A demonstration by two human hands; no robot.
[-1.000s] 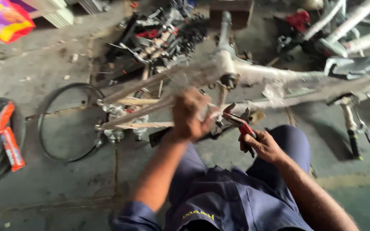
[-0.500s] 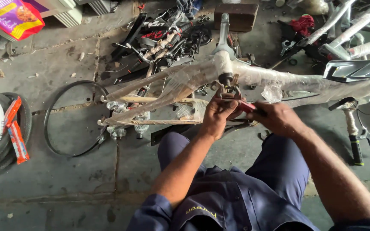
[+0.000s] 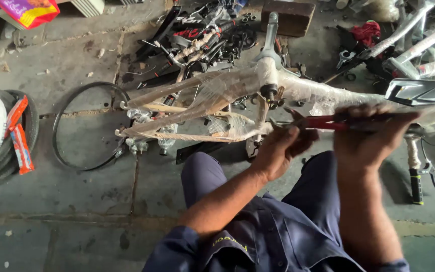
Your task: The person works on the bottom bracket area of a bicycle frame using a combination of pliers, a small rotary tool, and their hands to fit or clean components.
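A bicycle frame (image 3: 212, 95) wrapped in clear plastic lies on the concrete floor in front of my knees. My right hand (image 3: 371, 133) grips the red handles of a pair of pliers (image 3: 323, 122), whose jaws point left toward the frame's bottom bracket (image 3: 269, 90). My left hand (image 3: 280, 148) is just below the plier jaws, fingers curled near the frame's lower tubes; I cannot tell whether it holds anything small. Both hands are slightly blurred.
A black wheel rim (image 3: 84, 126) lies on the floor at the left. Tyres with orange labels (image 3: 1, 133) are stacked at the far left. A heap of black bicycle parts (image 3: 202, 35) and a wooden block (image 3: 288, 17) sit behind the frame. More wrapped frames (image 3: 424, 45) lie at the right.
My right hand with the pliers has risen and moved right, then settled level with the frame. My left hand has dropped from the frame tube to just under the plier jaws.
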